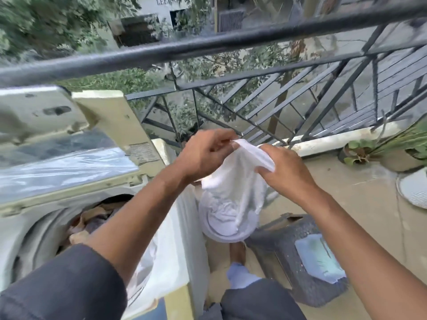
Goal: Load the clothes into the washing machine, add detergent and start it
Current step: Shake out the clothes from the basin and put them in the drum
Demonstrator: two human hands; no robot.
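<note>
A clear plastic bag (233,199) holding white powder hangs in front of me, to the right of the washing machine. My left hand (203,153) pinches the bag's top edge on the left. My right hand (286,169) grips the same top edge on the right. The top-loading washing machine (180,227) stands at the left with its lid (69,139) raised. Its drum (46,229) holds brown and dark clothes (97,220).
A black metal railing (231,42) runs across the front, with trees and a street below. A dark stool (286,245) with a pale packet (318,257) stands at the lower right. Potted plants (381,148) sit on the white ledge at right. My foot (238,252) is below the bag.
</note>
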